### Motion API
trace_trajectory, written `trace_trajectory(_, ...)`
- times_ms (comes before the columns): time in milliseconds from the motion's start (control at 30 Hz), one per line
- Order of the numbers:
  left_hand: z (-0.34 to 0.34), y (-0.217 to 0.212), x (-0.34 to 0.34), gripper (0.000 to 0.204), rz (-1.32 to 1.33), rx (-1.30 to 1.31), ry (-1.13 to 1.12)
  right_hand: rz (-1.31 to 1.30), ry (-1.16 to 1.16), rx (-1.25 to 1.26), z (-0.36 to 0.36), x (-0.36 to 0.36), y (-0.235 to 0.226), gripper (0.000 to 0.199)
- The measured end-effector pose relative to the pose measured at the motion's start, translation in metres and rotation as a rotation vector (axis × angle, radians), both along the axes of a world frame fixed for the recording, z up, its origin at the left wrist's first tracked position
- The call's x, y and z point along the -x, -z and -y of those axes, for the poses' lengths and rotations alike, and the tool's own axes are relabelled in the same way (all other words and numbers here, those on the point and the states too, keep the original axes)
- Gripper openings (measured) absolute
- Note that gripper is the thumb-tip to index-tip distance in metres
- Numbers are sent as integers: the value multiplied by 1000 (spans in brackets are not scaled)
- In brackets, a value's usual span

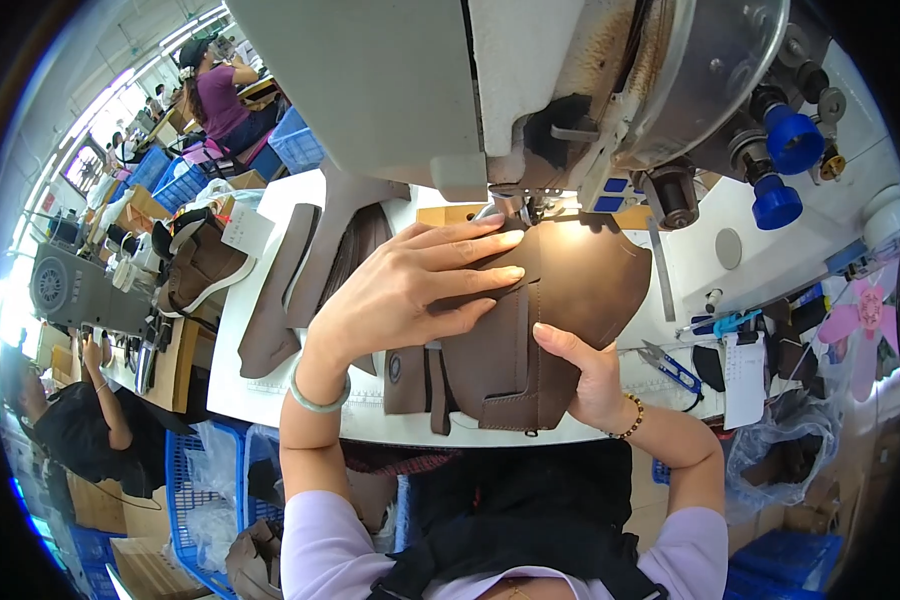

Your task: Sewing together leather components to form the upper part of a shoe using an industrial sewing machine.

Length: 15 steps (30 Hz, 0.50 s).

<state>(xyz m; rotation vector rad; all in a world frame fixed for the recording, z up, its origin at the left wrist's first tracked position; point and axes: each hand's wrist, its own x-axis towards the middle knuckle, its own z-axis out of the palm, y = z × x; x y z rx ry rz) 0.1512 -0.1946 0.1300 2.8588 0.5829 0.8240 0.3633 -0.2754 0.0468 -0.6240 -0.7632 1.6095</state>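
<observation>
A brown shoe upper (pixel 595 275) with stitched seams lies on the white table of a sewing machine (pixel 410 90), its far edge under the lit needle area. My left hand (pixel 400 285) rests flat on its left part, fingers stretched out and a little apart, fingertips close to the presser foot (pixel 510 203). At the near right edge, my right hand (pixel 592 380) pinches the upper, thumb on top and the other fingers mostly hidden beneath. A strap with an eyelet (pixel 395 367) hangs from the upper's left side.
Stacked brown shoe pieces (pixel 282 300) lie left on the table. Blue-handled thread snips (pixel 673 370) and a white tag (pixel 744 378) sit at the right. Farther left are a finished brown shoe (pixel 205 265), blue baskets (pixel 192 480) and people at work.
</observation>
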Motion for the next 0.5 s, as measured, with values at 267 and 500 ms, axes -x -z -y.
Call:
trace_trajectory(267,1,-4,-3,40,-23,-56,-22,-24,15,-6,-3,1,3,29)
trace_trajectory(500,3,-2,-5,37,-14,-107,-41,-6,8,-54,-4,-1,6,34)
